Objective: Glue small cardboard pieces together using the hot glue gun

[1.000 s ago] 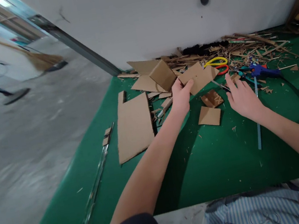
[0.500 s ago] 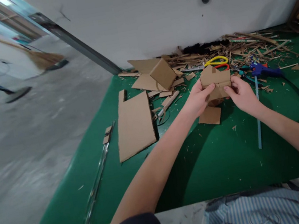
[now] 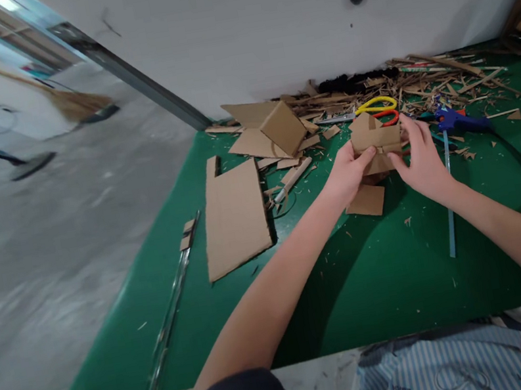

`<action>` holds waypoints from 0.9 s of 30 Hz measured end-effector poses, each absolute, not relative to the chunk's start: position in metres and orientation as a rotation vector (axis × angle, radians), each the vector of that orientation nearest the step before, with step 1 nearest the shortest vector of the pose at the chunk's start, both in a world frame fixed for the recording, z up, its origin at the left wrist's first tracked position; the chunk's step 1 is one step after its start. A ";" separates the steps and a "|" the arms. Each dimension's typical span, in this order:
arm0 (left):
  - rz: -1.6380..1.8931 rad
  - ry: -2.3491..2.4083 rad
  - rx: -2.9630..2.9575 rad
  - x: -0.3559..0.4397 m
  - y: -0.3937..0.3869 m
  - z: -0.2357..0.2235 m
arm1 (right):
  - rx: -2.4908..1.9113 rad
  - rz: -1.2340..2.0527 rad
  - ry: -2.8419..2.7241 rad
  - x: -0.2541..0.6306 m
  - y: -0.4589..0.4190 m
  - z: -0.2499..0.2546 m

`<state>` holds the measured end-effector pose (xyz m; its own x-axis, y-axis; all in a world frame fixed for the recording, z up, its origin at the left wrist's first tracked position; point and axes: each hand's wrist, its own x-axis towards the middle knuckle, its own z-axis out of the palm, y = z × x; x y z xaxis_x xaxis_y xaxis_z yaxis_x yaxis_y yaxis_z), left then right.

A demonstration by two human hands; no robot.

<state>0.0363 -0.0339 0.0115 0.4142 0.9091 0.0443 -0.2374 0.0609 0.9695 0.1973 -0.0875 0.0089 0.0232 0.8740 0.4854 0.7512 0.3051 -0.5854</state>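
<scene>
Brown cardboard, smooth-faced and folded into a small angular piece (image 3: 375,138), is being held above the green table (image 3: 367,297), left of the blue glue gun (image 3: 462,122). The left hand (image 3: 345,172) is pinching it, thumb pressing on the front face; the right hand (image 3: 420,163) is spreading thumb and forefinger at its right edge, though whether these are gripping cannot be told. Left of the glue gun, scissors (image 3: 360,110) with yellow and red loops are lying; a straight blue strip (image 3: 453,233) is extending nearer. Behind it, splintery scraps (image 3: 435,79) are forming a ragged heap.
</scene>
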 end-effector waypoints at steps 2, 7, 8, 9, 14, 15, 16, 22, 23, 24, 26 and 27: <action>0.965 0.749 1.227 0.037 -0.036 0.013 | -1.449 -0.001 -1.897 0.200 -0.089 0.017; 0.937 0.831 1.392 0.035 -0.038 0.018 | -1.415 -0.235 -2.122 0.204 -0.091 0.024; 0.936 0.831 1.403 0.035 -0.038 0.018 | -1.422 -0.270 -2.133 0.204 -0.091 0.025; 0.927 0.820 1.406 0.035 -0.038 0.019 | -1.426 -0.305 -2.150 0.205 -0.092 0.025; 0.856 0.732 1.348 0.036 -0.037 0.018 | -1.357 -0.407 -2.309 0.208 -0.093 0.026; 0.844 0.728 1.325 0.036 -0.037 0.018 | -1.344 -0.413 -2.329 0.208 -0.093 0.027; 0.832 0.731 1.293 0.036 -0.037 0.018 | -1.338 -0.419 -2.336 0.209 -0.092 0.027; 0.794 0.780 1.054 0.037 -0.039 0.022 | -1.344 -0.336 -2.266 0.211 -0.089 0.025; 0.794 0.792 1.030 0.037 -0.039 0.023 | -1.336 -0.290 -2.254 0.211 -0.088 0.024; 0.796 0.805 1.016 0.037 -0.039 0.023 | -1.323 -0.240 -2.238 0.211 -0.088 0.024; 0.835 0.818 1.047 0.037 -0.040 0.024 | -1.302 -0.146 -2.168 0.210 -0.089 0.023; 0.864 0.814 1.097 0.036 -0.040 0.025 | -1.303 -0.111 -2.104 0.209 -0.089 0.024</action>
<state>0.0363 -0.0401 0.0250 0.4360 0.8913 -0.1242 -0.1765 0.2200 0.9594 0.2091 -0.0893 0.0236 -0.2927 0.7706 0.5661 0.8261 0.5020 -0.2562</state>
